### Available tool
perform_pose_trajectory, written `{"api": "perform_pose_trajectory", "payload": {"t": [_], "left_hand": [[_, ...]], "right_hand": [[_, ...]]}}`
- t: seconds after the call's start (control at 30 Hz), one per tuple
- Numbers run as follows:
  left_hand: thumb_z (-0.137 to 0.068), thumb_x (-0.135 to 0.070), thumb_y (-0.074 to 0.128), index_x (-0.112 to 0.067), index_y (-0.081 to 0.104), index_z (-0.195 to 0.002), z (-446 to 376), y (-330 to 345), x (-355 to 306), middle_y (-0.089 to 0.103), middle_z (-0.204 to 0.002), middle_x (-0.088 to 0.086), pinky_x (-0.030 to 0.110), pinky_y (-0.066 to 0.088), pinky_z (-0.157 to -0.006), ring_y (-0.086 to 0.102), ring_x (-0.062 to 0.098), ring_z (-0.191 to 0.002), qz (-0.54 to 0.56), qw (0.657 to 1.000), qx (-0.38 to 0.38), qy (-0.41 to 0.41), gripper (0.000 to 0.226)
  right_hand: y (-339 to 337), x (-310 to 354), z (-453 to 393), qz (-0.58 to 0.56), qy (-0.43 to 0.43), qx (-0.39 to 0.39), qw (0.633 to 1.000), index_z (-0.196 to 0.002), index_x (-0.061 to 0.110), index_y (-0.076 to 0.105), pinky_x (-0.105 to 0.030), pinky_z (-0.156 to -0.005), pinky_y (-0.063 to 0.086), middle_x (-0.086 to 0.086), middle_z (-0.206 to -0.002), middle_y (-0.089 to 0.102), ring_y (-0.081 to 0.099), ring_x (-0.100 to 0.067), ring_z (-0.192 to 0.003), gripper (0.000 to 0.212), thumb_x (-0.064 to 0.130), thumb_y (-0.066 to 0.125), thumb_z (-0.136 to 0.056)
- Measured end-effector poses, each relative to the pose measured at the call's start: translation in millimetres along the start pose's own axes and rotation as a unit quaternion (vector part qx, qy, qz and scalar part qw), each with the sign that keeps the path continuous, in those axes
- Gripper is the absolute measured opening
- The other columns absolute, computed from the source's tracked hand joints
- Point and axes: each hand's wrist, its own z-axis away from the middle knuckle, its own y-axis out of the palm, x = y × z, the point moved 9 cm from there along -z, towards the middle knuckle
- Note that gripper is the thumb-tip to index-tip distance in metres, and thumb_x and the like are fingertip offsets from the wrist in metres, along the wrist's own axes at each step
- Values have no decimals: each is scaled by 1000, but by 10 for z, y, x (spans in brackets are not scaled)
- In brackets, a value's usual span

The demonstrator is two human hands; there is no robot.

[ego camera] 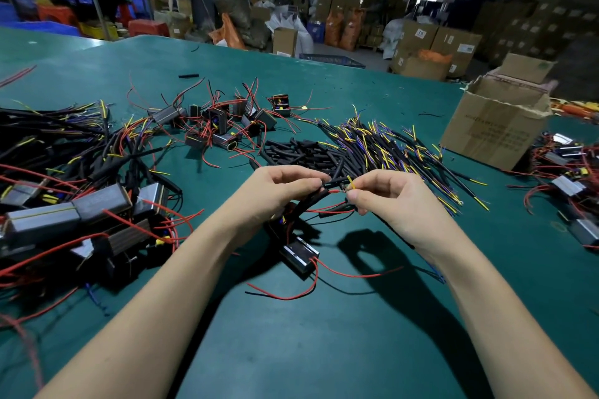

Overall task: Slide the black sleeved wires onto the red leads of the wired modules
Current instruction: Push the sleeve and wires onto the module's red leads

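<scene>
Red lead [334,191] mid-threading: my left hand [275,191] pinches black sleeve [316,196], right hand [385,194] pinches yellow wire [351,182]; next, I'd align tips & push.

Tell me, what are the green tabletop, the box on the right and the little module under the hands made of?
The tabletop looks like a matte rubbery or vinyl mat: even teal, soft shadows, no glare. The box is plainly brown corrugated cardboard, with torn, ragged flaps. The module seems to have a shiny metal casing, judging by bright reflections along its edges, though glossy plastic cannot be ruled out.
</scene>
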Motion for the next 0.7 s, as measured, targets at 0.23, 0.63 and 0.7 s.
{"api": "perform_pose_trajectory", "payload": {"t": [0.23, 0.63, 0.7], "left_hand": [[-76, -19, 73, -16, 72, -82, 29, 81, -139, 69, -72, -4, 12, 49, -65, 60, 5, -65, -22, 999, 14, 43, 7], [-75, -9, 78, -17, 66, -80, 20, 180, -153, 63, -73, 3, 18, 43, -65, 53, 10, -66, -149, 987, 10, 66, 16], [-75, -10, 78, -18, 67, -81, 18, 185, -136, 65, -76, 4, 17, 43, -67, 54, 10, -68, -146, 987, 14, 61, 15]], "right_hand": [[-1, -48, 9, -41, 36, 16, 998, -83, 11, 70, -14, -64, 43, 0, -66, 63, 55, -11, -65, 1, 10, 70, -82], [31, -158, 21, -116, 104, 39, 987, -91, 8, 70, -22, -61, 37, 2, -70, 64, 53, -12, -68, 12, 15, 64, -82], [0, -153, 20, -74, 100, 25, 992, -88, 10, 71, -25, -62, 35, 2, -68, 64, 51, -12, -67, 9, 14, 63, -87]]}}
